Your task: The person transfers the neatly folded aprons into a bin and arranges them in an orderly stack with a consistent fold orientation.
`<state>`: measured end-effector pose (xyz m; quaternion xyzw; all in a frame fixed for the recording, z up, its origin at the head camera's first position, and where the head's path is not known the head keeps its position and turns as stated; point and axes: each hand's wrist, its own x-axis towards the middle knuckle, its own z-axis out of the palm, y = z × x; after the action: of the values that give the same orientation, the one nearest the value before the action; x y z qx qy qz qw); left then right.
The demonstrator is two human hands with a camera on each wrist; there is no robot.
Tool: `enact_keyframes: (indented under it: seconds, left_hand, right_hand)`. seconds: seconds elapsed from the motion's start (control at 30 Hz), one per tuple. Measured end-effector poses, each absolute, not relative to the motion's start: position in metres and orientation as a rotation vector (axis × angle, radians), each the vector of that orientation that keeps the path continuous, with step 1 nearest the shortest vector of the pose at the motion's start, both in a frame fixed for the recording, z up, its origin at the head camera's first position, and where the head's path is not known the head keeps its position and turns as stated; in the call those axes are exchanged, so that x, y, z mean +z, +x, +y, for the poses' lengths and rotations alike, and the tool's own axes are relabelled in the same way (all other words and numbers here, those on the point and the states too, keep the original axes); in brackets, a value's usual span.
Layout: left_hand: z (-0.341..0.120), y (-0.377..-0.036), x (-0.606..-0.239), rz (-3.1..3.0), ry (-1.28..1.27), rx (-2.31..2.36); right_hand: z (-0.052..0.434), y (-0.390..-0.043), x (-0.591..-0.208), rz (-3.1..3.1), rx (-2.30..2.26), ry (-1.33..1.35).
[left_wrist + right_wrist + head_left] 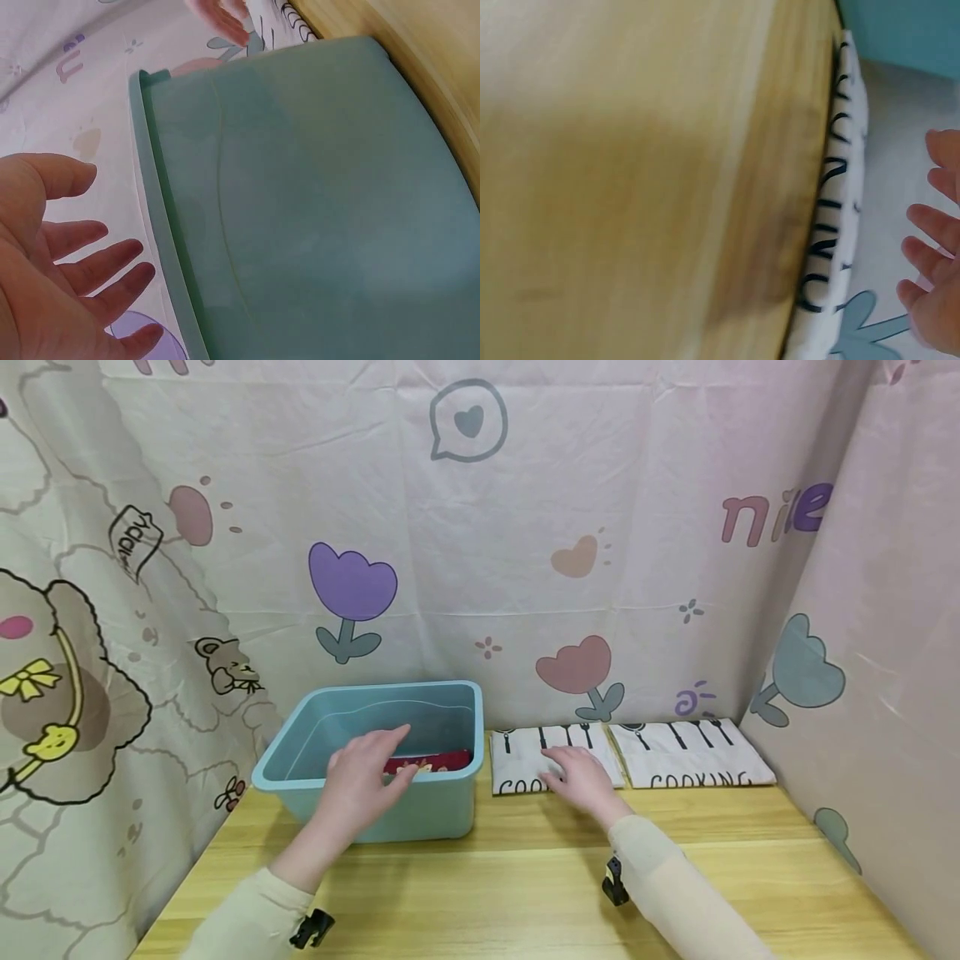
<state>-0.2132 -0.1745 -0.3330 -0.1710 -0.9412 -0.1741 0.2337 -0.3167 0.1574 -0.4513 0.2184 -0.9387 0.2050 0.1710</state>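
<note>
White folded cloth (555,760) lies under the right hand (581,779), beside the teal bin (375,760).

"COOKING" on the right folded cloth (693,756); "nie" on the backdrop sheet (776,516).

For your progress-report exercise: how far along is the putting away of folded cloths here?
Done: one red cloth already lies in the blue bin. In hand: the right hand rests on the nearer white folded cloth, not yet lifted; the left hand hovers open over the bin's front rim. Left: both white cloths, including the second, are on the table.
</note>
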Motion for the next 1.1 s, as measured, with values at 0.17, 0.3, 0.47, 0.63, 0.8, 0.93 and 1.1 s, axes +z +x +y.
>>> enact_keyframes:
  seconds: [0.17,0.3,0.47,0.63,0.8,0.93,1.1]
  left_hand:
    - [-0.167,-0.211,-0.338,-2.553,-0.502,-0.473]
    - [-0.163,-0.209,-0.340,-2.513,-0.531,-0.489]
    - [-0.157,-0.208,-0.340,-2.466,-0.565,-0.532]
    - [-0.149,-0.206,-0.341,-2.425,-0.601,-0.595]
    - [-0.137,-0.204,-0.343,-2.409,-0.620,-0.659]
    - [-0.127,-0.202,-0.344,-2.402,-0.634,-0.731]
    - [-0.114,-0.198,-0.343,-2.353,-0.671,-0.830]
  right_hand:
    - [0.164,-0.317,-0.462,-2.757,0.590,0.560]
    - [0.169,-0.318,-0.470,-2.800,0.556,0.546]
    - [0.173,-0.320,-0.477,-2.839,0.501,0.520]
    - [0.174,-0.320,-0.480,-2.880,0.465,0.494]
    - [0.173,-0.319,-0.480,-2.871,0.437,0.485]
    - [0.173,-0.319,-0.480,-2.844,0.433,0.459]
    - [0.173,-0.318,-0.478,-2.840,0.435,0.438]
